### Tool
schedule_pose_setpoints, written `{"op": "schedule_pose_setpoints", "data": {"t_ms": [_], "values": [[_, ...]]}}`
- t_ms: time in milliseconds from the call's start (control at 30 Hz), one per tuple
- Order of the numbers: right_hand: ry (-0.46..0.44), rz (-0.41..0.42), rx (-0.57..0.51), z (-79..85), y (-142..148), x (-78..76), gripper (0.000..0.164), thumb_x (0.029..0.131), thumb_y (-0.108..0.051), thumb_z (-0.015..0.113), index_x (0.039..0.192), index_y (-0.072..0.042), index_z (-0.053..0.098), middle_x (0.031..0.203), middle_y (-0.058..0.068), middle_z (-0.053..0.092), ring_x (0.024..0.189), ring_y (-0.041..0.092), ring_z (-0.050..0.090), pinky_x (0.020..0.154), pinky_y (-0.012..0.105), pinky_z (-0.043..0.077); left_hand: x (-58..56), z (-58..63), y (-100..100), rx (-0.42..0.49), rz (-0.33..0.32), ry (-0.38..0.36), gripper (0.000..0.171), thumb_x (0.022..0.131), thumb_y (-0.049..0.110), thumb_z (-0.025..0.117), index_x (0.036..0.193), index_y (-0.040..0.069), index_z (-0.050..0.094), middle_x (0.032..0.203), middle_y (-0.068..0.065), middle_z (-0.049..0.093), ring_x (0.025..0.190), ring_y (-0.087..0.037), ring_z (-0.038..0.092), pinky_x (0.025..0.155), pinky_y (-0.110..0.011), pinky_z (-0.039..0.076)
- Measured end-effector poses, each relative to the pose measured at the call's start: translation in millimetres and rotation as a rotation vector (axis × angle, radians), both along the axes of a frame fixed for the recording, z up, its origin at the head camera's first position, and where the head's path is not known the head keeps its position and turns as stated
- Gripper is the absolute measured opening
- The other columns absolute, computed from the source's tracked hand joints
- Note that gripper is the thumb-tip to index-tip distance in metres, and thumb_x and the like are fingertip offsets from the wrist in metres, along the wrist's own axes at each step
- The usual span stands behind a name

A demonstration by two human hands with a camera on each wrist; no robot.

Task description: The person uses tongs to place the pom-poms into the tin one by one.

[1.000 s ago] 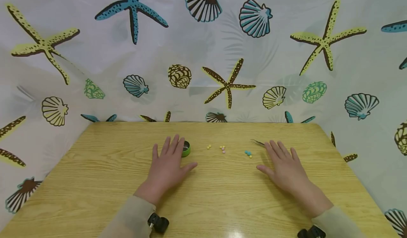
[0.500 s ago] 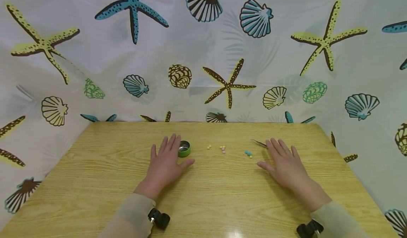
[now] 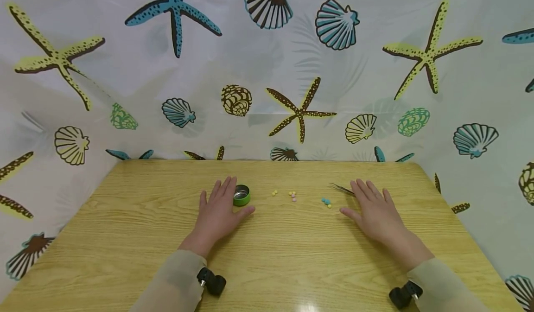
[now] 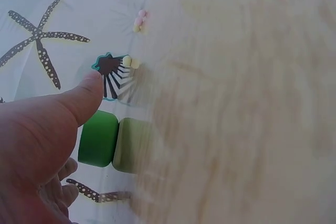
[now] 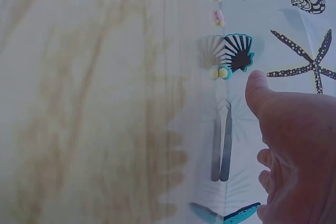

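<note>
My left hand is held out palm down with spread fingers, just left of a small round green tin with a silvery inside. In the left wrist view the tin's green side shows below the thumb. Over on the right, my right hand is also flat with fingers spread. A pair of tweezers lies close to its fingertips, the rear end hidden behind them. The right wrist view shows the tweezers in full, bent tips pointing away. Neither hand holds anything.
Between the hands lie small beads: yellow beads, a pink and yellow cluster, and blue ones with a yellow one. They rest on a wooden table. A white shell-and-starfish cloth hangs behind and around it.
My left hand has drawn slightly left, uncovering more of the green tin. The right hand has shifted a little to the right, showing more of the tweezers.
</note>
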State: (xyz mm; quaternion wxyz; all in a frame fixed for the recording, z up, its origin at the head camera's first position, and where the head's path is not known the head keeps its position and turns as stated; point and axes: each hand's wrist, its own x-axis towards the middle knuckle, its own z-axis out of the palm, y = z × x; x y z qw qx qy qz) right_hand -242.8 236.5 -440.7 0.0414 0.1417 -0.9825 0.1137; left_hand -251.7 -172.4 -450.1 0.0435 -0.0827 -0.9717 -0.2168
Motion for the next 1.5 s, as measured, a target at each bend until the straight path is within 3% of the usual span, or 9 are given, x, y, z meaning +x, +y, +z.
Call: {"op": "schedule_pose_setpoints", "data": {"t_ms": [800,1500], "values": [[-0.047,-0.003,-0.038,-6.0,12,-15.1,0.084,0.114,-0.051,0.059,0.172,0.003,0.031,0.176,0.028,0.029,0.163,0.051,0.023,0.128,0.077,0.014,-15.7,-15.9,-8,0.156,0.026,-0.037,0.1,0.102,0.047,0.08,0.173,-0.001,0.028,0.172,-0.025,0.039,0.165,-0.048,0.02,0.13,-0.075,0.002],[-0.054,-0.011,-0.094,-13.3,20,-21.5,0.08,0.115,-0.046,0.06,0.17,0.005,0.034,0.173,0.029,0.034,0.161,0.052,0.028,0.129,0.077,0.014,-16.7,-16.9,-3,0.219,0.064,-0.047,0.079,0.104,0.035,0.08,0.164,-0.002,0.045,0.165,-0.03,0.048,0.163,-0.049,0.026,0.131,-0.073,0.001]]}}
